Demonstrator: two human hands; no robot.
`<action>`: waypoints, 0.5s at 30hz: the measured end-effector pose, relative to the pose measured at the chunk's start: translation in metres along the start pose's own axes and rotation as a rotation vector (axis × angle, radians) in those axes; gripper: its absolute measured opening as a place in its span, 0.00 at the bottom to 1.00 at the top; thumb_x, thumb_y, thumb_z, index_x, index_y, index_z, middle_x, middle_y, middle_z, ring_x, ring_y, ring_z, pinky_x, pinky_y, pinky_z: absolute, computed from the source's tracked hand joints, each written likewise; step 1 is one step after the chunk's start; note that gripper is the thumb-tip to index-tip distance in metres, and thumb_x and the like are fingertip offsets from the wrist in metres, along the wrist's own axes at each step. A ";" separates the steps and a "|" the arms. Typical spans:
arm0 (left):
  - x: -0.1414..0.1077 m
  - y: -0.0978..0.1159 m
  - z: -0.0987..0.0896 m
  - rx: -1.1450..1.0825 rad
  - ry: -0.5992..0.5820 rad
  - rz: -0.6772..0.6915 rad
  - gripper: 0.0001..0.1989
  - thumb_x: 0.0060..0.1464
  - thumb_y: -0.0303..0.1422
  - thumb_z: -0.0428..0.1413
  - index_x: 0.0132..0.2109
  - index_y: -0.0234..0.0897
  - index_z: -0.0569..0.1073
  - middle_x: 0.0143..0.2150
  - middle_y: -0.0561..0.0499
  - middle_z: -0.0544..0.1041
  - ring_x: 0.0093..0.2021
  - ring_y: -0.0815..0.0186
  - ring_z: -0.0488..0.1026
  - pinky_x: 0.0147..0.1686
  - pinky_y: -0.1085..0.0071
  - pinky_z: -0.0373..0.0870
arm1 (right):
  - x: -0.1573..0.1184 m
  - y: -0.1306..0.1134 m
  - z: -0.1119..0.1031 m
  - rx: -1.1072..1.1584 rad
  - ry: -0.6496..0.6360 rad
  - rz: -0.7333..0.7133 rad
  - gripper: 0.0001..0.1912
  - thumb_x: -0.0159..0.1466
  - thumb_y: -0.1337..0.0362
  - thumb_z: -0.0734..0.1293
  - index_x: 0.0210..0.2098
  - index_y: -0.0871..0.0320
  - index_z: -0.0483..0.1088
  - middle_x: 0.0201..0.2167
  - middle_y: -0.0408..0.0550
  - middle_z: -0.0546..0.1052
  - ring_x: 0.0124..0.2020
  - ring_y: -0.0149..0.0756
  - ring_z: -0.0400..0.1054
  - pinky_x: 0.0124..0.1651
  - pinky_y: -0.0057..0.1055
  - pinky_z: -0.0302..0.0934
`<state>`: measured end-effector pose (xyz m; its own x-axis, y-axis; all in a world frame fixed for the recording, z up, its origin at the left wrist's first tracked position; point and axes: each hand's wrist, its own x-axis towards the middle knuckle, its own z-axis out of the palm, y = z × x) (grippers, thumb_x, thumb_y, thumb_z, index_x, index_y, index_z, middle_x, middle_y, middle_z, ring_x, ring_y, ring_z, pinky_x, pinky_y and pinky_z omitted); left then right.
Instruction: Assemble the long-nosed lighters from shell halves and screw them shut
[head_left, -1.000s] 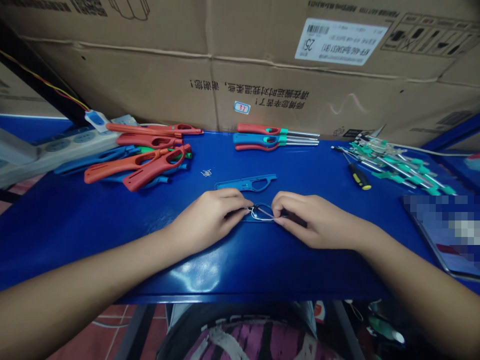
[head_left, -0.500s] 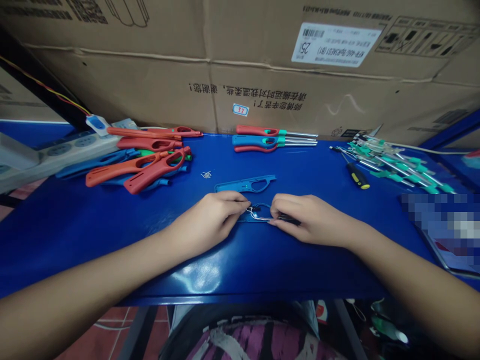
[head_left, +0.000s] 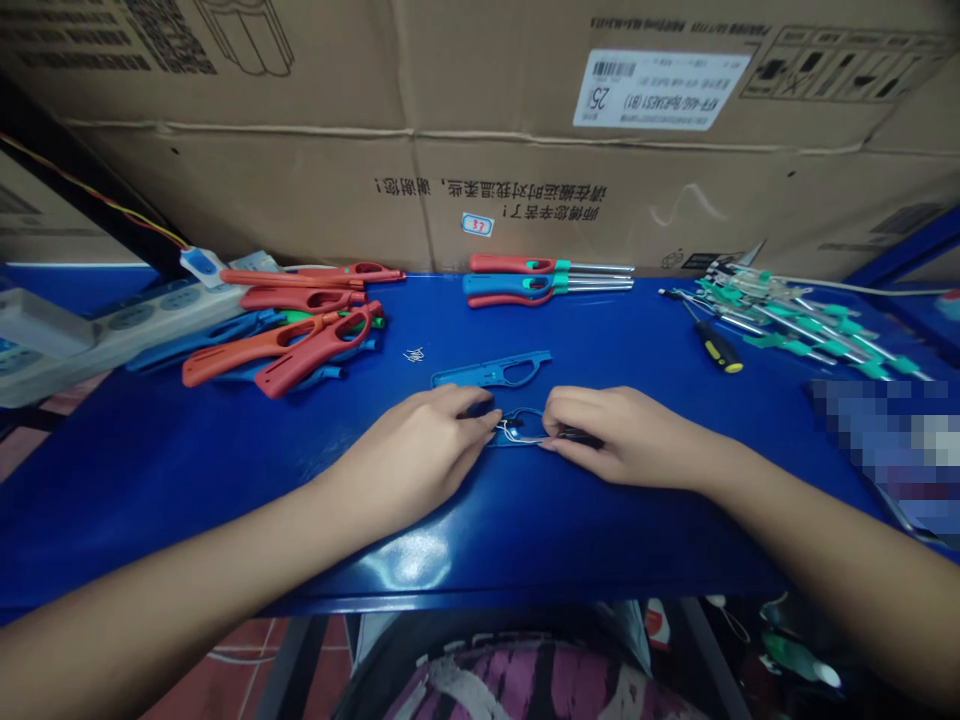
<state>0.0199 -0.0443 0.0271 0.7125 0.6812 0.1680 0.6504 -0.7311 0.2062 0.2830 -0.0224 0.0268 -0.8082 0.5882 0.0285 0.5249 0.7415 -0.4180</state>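
Observation:
On the blue table lies a blue lighter shell half with white wires and a small black part in it. My left hand, fingers pinched together, is over the shell's left end at the wires; its fingertips hide what they grip. My right hand is closed at the shell's right end, around a dark thin part that shows only partly. Just behind my hands rests another blue shell half, its inner side up. Tiny white pieces lie to its left.
Red, orange, blue and green shells are piled at left beside a power strip. Three lighters lie before a cardboard box. At right are a screwdriver and a pile of metal tubes with green parts.
My left fingers have shifted slightly at the wires, with the thumb now nearer the black part. My right hand has hardly moved. The whole view has shifted a little.

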 end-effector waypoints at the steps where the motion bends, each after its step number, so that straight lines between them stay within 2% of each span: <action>1: -0.002 0.002 -0.002 0.031 -0.012 -0.004 0.16 0.68 0.31 0.49 0.55 0.33 0.78 0.52 0.38 0.76 0.51 0.52 0.76 0.49 0.52 0.77 | 0.000 0.000 0.000 -0.005 0.001 0.003 0.05 0.71 0.63 0.61 0.39 0.55 0.65 0.36 0.44 0.71 0.33 0.31 0.64 0.35 0.29 0.54; 5: -0.007 0.006 -0.004 0.089 -0.024 -0.048 0.18 0.67 0.33 0.51 0.61 0.37 0.74 0.54 0.37 0.72 0.54 0.48 0.71 0.49 0.48 0.75 | -0.001 0.000 -0.002 -0.037 0.007 -0.010 0.05 0.71 0.61 0.62 0.40 0.56 0.66 0.38 0.44 0.72 0.33 0.31 0.65 0.34 0.29 0.54; 10: -0.004 0.002 -0.002 -0.030 -0.035 -0.074 0.18 0.65 0.33 0.55 0.60 0.37 0.75 0.47 0.42 0.74 0.49 0.55 0.71 0.49 0.55 0.74 | -0.002 0.000 -0.003 -0.055 0.013 -0.039 0.15 0.70 0.50 0.63 0.39 0.56 0.68 0.39 0.45 0.73 0.34 0.32 0.67 0.35 0.29 0.57; 15: 0.002 -0.005 0.002 -0.031 0.030 -0.060 0.15 0.63 0.34 0.59 0.55 0.37 0.78 0.45 0.45 0.78 0.46 0.56 0.72 0.47 0.59 0.73 | -0.001 0.001 -0.002 -0.102 0.047 -0.017 0.14 0.73 0.56 0.59 0.36 0.56 0.68 0.38 0.46 0.73 0.32 0.31 0.67 0.35 0.29 0.57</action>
<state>0.0188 -0.0396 0.0246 0.6644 0.7246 0.1828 0.6827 -0.6881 0.2460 0.2850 -0.0222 0.0282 -0.8051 0.5879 0.0786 0.5375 0.7791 -0.3227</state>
